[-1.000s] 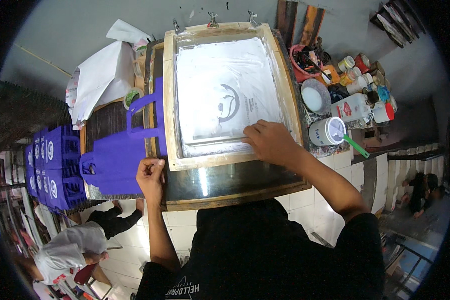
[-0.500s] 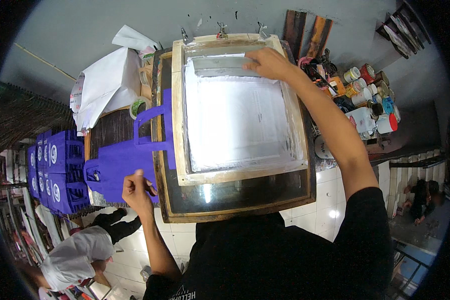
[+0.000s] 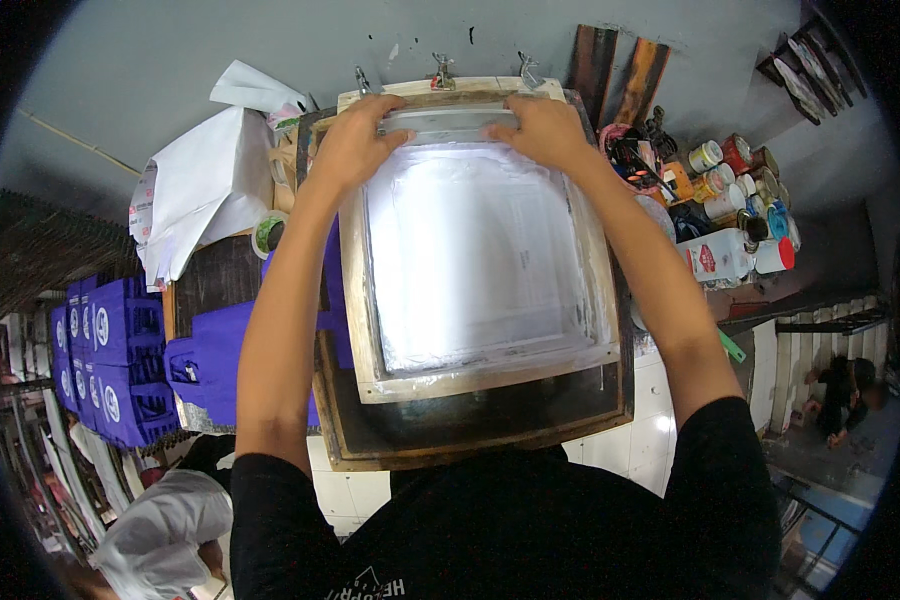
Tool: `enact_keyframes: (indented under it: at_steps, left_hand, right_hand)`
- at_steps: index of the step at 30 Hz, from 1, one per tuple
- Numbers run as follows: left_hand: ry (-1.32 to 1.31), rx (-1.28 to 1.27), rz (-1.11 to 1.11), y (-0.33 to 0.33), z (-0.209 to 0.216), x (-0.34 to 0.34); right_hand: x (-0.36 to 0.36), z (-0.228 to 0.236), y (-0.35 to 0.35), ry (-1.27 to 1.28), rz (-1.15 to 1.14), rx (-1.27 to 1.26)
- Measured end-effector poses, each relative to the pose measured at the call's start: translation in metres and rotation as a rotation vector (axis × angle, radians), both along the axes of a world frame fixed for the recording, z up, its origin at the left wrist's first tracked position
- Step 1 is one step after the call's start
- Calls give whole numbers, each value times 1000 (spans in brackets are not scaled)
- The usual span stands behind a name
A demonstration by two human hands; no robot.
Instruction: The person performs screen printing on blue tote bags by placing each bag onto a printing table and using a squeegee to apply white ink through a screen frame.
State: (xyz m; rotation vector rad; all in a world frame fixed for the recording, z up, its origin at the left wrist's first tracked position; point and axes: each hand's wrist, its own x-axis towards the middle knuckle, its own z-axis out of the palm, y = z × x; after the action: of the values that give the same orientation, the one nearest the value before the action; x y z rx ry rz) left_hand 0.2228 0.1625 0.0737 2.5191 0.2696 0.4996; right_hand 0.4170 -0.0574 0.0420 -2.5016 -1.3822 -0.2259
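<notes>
The left hand (image 3: 348, 148) has joined the right hand (image 3: 545, 130), both grasping the squeegee (image 3: 448, 122) at the screen frame's (image 3: 470, 375) far end.

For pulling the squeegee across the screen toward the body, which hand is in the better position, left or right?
Neither clearly. The left hand and the right hand both grip the squeegee at the far end of the wooden screen frame, one at each end, so pulling with both seems best.

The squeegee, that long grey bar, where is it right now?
In the head view, the squeegee lies across the far end of the wooden screen frame, gripped by the left hand and right hand, just below the metal clamps.
</notes>
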Motion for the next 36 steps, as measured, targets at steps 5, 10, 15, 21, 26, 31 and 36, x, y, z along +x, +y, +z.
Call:
enact_keyframes:
  at_steps: [5,10,15,21,26,31,36]
  left_hand:
    - [205,-65,56,-2,-10,8]
    - [156,-86,101,-25,-21,-21]
    - [63,-34,77,-47,-30,-59]
    - [68,-43,80,-97,-22,-113]
    - [41,-52,51,-137,-22,-164]
    - [33,-65,11,-172,-17,-206]
    - [61,-14,-68,-172,-35,-232]
  right_hand:
    - [-23,4,-9,0,-6,-42]
    - [-46,1,-28,-48,43,8]
    - [-81,2,-53,-13,57,9]
    - [-130,0,-95,-18,98,36]
    - [-179,-4,-135,-8,112,28]
    - [-222,-17,-167,-18,113,70]
    - [-240,-18,-178,-66,101,109]
